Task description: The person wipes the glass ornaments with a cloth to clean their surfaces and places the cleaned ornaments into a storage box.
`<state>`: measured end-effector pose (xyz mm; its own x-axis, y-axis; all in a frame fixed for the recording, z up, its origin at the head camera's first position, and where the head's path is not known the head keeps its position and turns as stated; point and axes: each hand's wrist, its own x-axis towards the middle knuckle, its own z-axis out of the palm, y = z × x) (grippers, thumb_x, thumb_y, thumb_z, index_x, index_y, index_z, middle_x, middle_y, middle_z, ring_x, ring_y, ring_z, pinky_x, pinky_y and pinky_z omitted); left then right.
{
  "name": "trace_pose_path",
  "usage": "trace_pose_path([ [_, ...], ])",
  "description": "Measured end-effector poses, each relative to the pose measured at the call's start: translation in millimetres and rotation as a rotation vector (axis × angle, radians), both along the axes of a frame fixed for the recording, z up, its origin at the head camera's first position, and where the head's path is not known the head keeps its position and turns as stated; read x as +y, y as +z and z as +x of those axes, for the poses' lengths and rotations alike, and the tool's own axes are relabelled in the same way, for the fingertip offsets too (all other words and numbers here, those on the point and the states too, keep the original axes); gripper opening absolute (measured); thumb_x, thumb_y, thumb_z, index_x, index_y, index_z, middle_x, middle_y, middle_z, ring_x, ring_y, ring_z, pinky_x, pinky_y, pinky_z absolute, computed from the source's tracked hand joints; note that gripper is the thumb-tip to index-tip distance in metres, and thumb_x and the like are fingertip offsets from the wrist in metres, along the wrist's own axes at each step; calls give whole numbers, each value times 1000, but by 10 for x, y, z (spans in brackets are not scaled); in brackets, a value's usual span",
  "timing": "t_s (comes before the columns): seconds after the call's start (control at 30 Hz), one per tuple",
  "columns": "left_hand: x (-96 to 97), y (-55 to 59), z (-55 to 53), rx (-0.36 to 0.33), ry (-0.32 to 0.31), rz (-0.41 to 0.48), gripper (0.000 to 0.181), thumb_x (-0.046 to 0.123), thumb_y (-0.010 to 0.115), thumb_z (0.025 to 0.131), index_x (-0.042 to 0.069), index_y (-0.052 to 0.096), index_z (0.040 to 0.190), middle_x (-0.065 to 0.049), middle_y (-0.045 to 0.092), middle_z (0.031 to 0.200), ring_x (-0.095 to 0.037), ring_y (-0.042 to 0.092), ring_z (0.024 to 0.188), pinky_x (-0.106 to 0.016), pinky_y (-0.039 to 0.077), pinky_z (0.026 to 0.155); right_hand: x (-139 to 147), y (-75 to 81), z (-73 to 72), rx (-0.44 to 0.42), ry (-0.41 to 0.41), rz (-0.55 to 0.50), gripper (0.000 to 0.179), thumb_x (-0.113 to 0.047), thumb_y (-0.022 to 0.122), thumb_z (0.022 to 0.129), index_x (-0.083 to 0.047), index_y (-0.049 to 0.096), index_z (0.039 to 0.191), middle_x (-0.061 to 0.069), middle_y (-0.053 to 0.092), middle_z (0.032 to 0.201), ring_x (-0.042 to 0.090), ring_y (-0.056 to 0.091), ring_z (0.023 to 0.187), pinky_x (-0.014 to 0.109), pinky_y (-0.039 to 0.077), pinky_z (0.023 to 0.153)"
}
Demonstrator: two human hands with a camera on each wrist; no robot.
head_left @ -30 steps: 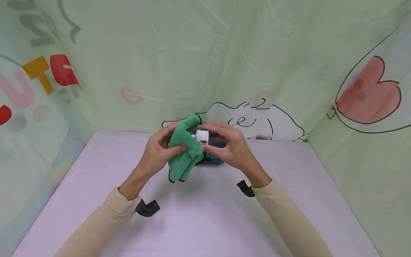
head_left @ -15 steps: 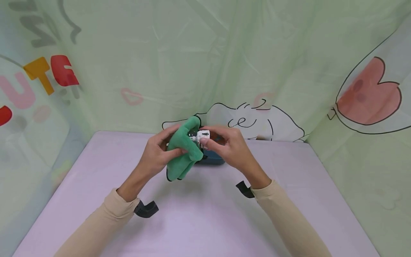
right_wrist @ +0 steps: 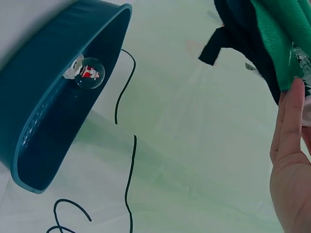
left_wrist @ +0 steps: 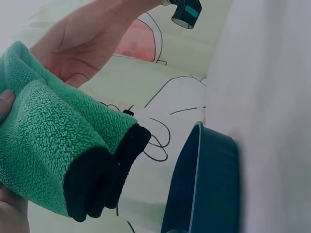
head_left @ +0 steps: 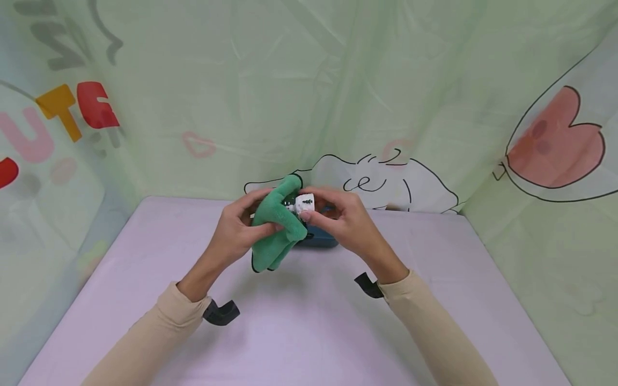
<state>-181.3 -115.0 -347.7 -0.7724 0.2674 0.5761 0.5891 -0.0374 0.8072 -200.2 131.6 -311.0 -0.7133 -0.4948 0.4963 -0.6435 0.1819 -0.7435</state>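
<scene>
In the head view my left hand (head_left: 234,228) grips a folded green plush cloth (head_left: 272,249) with black edging, wrapped around a small snow globe. The globe's white base (head_left: 305,202), marked with a dark tree, sticks out of the cloth to the right. My right hand (head_left: 340,214) pinches this base between thumb and fingers. The cloth hides most of the glass; a bit of clear glass (right_wrist: 300,57) shows at the cloth's edge in the right wrist view. Both hands are raised above the table, close together. The left wrist view shows the cloth (left_wrist: 53,131) large, its black-edged corners hanging free.
A dark blue bin (head_left: 316,239) stands on the lilac-covered table (head_left: 299,332) just behind the hands. Inside it, in the right wrist view, sits another snow globe (right_wrist: 90,73) with a red and white figure. A printed pale green curtain (head_left: 241,96) encloses the table's back and sides.
The white base has turned in my right fingers, bringing the tree mark into view. My right thumb has shifted up onto the base. The left hand and cloth have barely moved.
</scene>
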Motion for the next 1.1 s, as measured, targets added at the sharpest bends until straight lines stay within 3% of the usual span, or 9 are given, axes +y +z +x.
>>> trace_pose_path([
  [0.17, -2, 25, -5, -1, 4, 4, 64, -11, 76, 83, 4, 57, 142, -13, 64, 125, -20, 65, 107, -33, 60, 85, 8, -29, -10, 78, 3, 1, 43, -9, 78, 90, -14, 68, 132, 0, 68, 108, 17, 67, 93, 32, 62, 80],
  [0.27, -7, 38, -12, -10, 11, 4, 64, -11, 76, 83, 5, 57, 142, -12, 64, 125, -21, 65, 107, -33, 60, 84, 6, -49, -22, 170, 7, 6, 48, -4, 79, 88, -8, 66, 133, 4, 67, 115, 18, 66, 96, 31, 61, 81],
  [0.47, -17, 39, -26, -66, 5, 14, 62, -7, 77, 85, 8, 59, 141, -10, 64, 128, -23, 65, 110, -32, 59, 86, 2, -81, -56, 344, 36, 3, 53, 5, 82, 81, -2, 66, 131, 11, 64, 122, 21, 66, 108, 33, 60, 86],
  [0.63, -18, 20, -18, -111, 2, 8, 61, -4, 77, 86, 10, 58, 142, -10, 63, 130, -24, 64, 111, -32, 59, 87, 11, -104, -84, 444, 57, 22, 54, 3, 85, 78, -2, 67, 129, 12, 63, 125, 22, 63, 112, 32, 58, 91],
  [0.87, -7, 10, -18, -134, -20, 20, 60, -3, 76, 87, 10, 57, 143, -11, 63, 130, -24, 64, 112, -33, 59, 88, 30, -114, -100, 540, 47, 35, 50, 4, 85, 78, -4, 69, 125, 12, 64, 126, 25, 61, 118, 29, 53, 98],
  [1.1, 6, 15, -21, -128, -31, 19, 60, -2, 76, 88, 11, 57, 143, -10, 64, 130, -24, 65, 112, -34, 59, 88, 40, -113, -116, 606, 42, 33, 44, 14, 77, 80, -5, 70, 119, 13, 65, 125, 27, 60, 118, 25, 53, 93],
])
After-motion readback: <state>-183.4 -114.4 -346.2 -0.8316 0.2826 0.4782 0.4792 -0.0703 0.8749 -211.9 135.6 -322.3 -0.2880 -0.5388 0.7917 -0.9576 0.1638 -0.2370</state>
